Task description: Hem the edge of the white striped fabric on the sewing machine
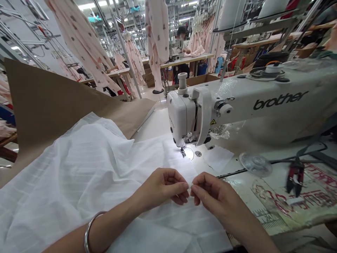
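Observation:
My left hand [168, 188] and my right hand [210, 193] meet fingertip to fingertip over the sheer white fabric [86, 175]. Both are closed in a pinch. A tiny whitish bit [190, 186] shows between the fingertips; whether it is part of the fabric or a separate piece I cannot tell. The fabric spreads in loose folds across the table to the left and reaches under the lit presser foot [183, 152]. That foot belongs to the white sewing machine [237, 98], just beyond my hands.
Brown board [52, 102] rises behind the fabric on the left. To the right lie a clear round dish [255, 164], red-handled thread snips [295, 177] and a white scrap [219, 158]. Pink garments [157, 38] hang behind, and another person [181, 35] sits farther back.

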`<state>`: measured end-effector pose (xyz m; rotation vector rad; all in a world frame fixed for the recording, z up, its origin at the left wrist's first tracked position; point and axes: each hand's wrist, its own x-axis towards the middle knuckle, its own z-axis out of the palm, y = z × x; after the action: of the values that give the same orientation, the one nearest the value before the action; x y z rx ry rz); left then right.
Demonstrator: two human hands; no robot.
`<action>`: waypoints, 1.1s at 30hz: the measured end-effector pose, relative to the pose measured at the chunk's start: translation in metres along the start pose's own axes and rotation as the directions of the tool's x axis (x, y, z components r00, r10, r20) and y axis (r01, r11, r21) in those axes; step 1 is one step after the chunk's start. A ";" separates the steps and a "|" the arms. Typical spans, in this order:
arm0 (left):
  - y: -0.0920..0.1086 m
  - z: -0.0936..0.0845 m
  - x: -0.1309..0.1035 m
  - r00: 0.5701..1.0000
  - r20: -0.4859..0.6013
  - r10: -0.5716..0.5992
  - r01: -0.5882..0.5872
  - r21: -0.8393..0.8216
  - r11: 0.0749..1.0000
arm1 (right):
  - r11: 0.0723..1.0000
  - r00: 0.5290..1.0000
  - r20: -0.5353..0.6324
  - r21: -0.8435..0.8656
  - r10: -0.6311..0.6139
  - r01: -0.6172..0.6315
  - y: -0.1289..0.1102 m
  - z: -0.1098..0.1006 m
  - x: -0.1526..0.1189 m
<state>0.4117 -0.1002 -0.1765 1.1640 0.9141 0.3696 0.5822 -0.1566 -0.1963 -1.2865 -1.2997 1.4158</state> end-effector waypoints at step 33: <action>-0.004 0.010 -0.004 0.964 -0.166 0.207 -0.147 0.313 0.938 | 0.987 0.994 -0.041 0.127 0.104 -0.098 0.004 -0.001 -0.002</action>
<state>0.4163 -0.1108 -0.1769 1.5154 1.0657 0.5131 0.5835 -0.1590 -0.1998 -1.3091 -1.1103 1.5035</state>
